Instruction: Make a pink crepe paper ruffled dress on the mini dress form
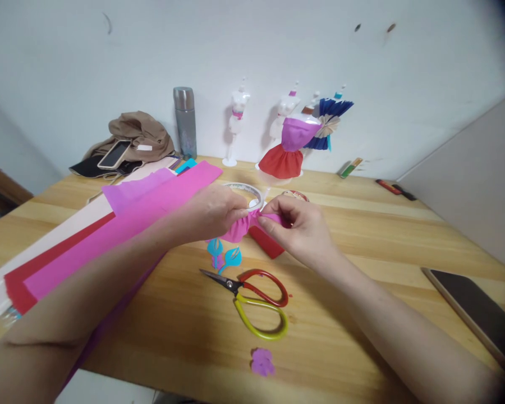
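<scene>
Pinching the gathered pink paper (239, 226) between them, the left hand (216, 210) and the right hand (298, 224) each have thumb and fingers closed on it, so tugging them apart too hard could tear the folds, and loosening either pinch could let the ruffle spring flat. Just behind the left hand is the tape roll (259, 196), and whether that hand grips it too I cannot tell; if tape touched the paper too soon, the folds might stick crooked. On the near side of both hands lie scissors (230, 284) and blue paper leaves (233, 257), which a dropping wrist could knock.
</scene>
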{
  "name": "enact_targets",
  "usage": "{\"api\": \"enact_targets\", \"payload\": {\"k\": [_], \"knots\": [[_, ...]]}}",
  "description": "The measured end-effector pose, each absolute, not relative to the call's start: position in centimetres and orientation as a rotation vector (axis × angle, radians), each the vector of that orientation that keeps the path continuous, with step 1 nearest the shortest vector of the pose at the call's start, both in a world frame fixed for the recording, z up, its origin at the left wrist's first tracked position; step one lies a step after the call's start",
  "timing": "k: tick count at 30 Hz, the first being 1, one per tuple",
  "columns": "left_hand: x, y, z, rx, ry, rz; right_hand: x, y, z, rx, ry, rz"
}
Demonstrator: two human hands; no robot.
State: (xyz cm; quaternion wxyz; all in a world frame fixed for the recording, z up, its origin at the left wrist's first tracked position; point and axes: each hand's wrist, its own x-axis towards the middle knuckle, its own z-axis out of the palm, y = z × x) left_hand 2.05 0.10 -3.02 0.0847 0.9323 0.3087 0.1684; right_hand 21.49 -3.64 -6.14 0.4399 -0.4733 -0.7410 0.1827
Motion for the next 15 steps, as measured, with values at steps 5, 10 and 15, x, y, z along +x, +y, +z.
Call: {"api": "enact_targets", "payload": {"k": [5, 10, 15], "knots": [[2.06, 0.11, -3.16, 2.774, 0.919, 0.511, 21.53, -3.47, -6.26, -1.167, -1.799, 0.483], [2.05, 0.22, -3.28, 2.793, 0.953, 0.462, 21.58, -3.39, -6.38, -1.177, -1.797, 0.536], [2.03, 0.19, -3.12, 2.797, 0.948, 0.475, 21.88, -3.02, -6.14, -1.169, -1.791, 0.591]]}}
